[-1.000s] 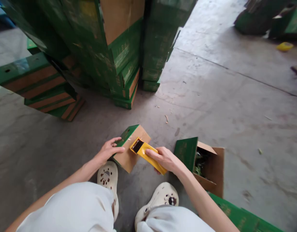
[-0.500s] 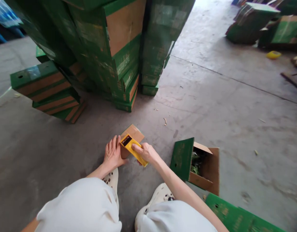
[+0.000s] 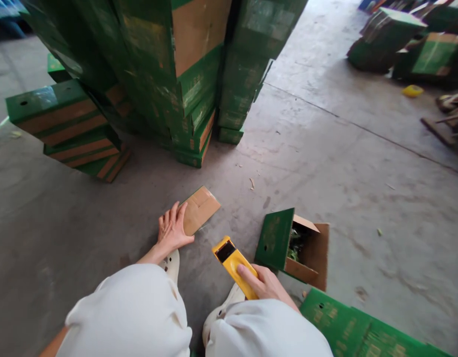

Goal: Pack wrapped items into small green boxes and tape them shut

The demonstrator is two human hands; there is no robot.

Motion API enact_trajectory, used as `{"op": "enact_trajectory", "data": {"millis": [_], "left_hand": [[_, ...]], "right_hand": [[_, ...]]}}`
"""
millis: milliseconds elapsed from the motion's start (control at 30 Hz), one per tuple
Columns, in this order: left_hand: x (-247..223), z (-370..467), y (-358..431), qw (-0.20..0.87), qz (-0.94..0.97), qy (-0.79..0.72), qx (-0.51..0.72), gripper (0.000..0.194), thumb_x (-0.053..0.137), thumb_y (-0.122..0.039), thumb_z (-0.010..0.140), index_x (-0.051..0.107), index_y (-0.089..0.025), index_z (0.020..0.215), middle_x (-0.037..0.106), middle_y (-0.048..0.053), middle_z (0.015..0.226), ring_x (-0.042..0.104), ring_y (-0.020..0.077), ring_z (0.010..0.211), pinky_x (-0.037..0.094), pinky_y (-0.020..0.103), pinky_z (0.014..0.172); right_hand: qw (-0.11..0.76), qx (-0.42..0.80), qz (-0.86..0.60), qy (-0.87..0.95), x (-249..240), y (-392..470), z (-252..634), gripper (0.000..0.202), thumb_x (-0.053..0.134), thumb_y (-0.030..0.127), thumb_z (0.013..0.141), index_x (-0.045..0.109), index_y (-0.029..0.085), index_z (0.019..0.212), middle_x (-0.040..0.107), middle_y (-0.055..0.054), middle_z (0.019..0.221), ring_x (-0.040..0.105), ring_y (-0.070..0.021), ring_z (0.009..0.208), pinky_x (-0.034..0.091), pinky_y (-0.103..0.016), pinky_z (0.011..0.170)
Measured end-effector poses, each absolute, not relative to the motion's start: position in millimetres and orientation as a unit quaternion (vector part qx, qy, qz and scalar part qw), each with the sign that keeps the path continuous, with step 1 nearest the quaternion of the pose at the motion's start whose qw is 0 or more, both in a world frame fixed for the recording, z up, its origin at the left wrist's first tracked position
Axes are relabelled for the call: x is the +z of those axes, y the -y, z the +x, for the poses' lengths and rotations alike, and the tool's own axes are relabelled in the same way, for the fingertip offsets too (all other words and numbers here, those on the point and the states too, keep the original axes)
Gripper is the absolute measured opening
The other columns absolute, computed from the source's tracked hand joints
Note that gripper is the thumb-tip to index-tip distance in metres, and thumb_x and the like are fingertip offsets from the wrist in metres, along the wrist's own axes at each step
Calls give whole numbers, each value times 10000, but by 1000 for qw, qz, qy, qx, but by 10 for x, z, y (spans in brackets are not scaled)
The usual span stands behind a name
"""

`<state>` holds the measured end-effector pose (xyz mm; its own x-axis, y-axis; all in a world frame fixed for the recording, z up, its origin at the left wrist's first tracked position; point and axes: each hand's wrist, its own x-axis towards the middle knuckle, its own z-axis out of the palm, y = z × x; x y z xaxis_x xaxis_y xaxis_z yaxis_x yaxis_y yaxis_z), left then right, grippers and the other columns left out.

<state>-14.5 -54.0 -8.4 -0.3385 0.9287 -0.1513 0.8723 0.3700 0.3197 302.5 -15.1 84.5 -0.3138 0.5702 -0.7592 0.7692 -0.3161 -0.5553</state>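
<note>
The carton (image 3: 202,209) is set on the floor (image 3: 362,198), ahead of the feet; its left end is touched by the left hand (image 3: 172,232), spread wide; the yellow tool (image 3: 239,268) is grasped in the right hand (image 3: 265,283), apart from the carton; the carton is best braced firmly, the tool's front end being aimed clear of the spread hand.

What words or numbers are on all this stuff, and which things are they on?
None can be read for sure.
Green box at lower right: pale print, too blurred to read.
Open box: faint marks, too blurred to read.
Box stack: marks, too blurred to read.
Yellow tool: no lettering I can make out.
Small box: no lettering I can make out.
</note>
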Motion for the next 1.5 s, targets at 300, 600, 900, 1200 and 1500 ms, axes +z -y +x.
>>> {"op": "enact_trajectory", "data": {"millis": [300,600,900,1200,1500], "left_hand": [[-92,-271,499,187,568,-797,90,1202,818,-431,650,211,-340,1684,248,97,1745,386,436,1431,339,582,1132],[-69,-333,461,174,590,-787,43,1161,823,-489,693,222,-409,1683,228,113,1734,412,447,1403,365,599,1101],[-42,-215,371,176,583,-793,19,1114,839,-388,694,276,-476,1651,199,128,1720,320,490,1473,315,651,1123],[35,-269,36,243,536,-806,62,1216,867,-341,595,275,-498,1645,279,136,1687,374,518,1454,347,660,1113],[224,-1295,721,453,112,-713,523,1004,718,-506,768,306,-289,1657,718,86,1356,732,291,1140,605,423,931]], "right_hand": [[163,-499,583,-620,286,-231,2422,521,507,609,1005,667,152,814,699,-74,641,698,-202,639,452,-245,572],[217,-435,589,-645,16,-497,1843,479,527,538,1023,705,137,830,763,-118,779,743,-209,813,475,-224,644],[98,-543,562,-617,448,-440,2152,581,480,675,971,594,189,672,666,-58,535,668,-179,543,434,-218,521],[-15,-613,613,-499,182,-392,2385,596,467,790,868,569,212,764,669,-60,581,685,-237,537,524,-294,517],[2,-630,596,-497,244,-456,2263,588,492,810,799,556,228,748,647,-52,568,680,-239,527,516,-299,505]]}}
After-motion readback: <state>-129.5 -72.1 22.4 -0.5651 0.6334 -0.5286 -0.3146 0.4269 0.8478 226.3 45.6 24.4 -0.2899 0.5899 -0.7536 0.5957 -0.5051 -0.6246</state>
